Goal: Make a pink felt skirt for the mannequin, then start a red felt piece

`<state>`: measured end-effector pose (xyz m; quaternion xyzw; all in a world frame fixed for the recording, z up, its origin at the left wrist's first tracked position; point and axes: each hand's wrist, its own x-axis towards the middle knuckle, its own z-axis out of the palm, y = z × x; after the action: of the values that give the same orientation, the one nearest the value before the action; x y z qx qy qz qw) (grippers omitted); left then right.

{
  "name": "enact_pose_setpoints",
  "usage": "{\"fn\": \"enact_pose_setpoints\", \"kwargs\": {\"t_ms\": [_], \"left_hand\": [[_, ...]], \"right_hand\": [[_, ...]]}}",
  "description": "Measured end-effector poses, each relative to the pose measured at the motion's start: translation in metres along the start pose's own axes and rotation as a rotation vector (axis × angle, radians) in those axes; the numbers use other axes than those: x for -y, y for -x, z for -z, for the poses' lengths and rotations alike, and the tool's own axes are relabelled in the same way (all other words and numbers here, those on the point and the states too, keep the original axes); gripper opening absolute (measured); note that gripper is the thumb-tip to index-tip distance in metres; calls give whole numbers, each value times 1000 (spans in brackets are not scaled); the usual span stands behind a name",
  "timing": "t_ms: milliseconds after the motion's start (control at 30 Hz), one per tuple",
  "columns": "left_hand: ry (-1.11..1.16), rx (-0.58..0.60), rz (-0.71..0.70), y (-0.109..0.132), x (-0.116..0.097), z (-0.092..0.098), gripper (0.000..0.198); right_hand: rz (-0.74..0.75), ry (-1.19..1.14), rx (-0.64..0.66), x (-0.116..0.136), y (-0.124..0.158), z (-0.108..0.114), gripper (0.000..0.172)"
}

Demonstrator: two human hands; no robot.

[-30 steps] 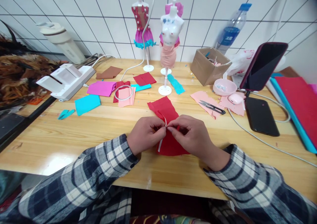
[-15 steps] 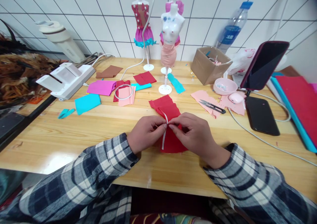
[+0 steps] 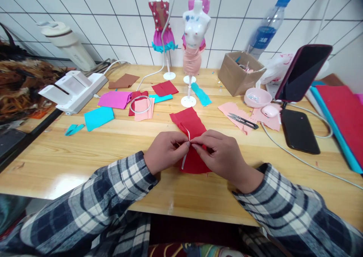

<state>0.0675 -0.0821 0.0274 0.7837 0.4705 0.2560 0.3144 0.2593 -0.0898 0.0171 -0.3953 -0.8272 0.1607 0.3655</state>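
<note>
A red crepe-paper piece (image 3: 188, 120) lies on the wooden table in front of me, partly hidden by my fingers. Across it runs a narrow white strip (image 3: 184, 161), its upper end curving above my fingertips. My left hand (image 3: 167, 151) pinches the strip between thumb and forefinger. From the other side my right hand (image 3: 219, 153) is closed in a pinch at the same spot, fingertips meeting the strip. Whether the right fingers hold only the strip is too small to see. Beyond the red piece stands a white mini mannequin (image 3: 195, 26) with a pink wrapped skirt.
Thread snips (image 3: 243, 120) lie on pink scraps at right, beside a pink bowl (image 3: 257, 98) and a phone (image 3: 300, 131). A cardboard box (image 3: 241, 73) stands behind. Coloured pieces and a white ring (image 3: 131, 105) lie left of centre, near a white power strip (image 3: 82, 94).
The lower part of the white strip and the red piece have shifted slightly left. Both hands keep their pinch in nearly the same place.
</note>
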Motion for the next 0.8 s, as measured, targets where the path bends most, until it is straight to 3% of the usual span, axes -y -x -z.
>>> {"fn": "enact_pose_setpoints", "kwargs": {"t_ms": [800], "left_hand": [[62,30,2,1,-2,-1,24]], "right_hand": [[8,86,-25,-2,-1,2,13]]}}
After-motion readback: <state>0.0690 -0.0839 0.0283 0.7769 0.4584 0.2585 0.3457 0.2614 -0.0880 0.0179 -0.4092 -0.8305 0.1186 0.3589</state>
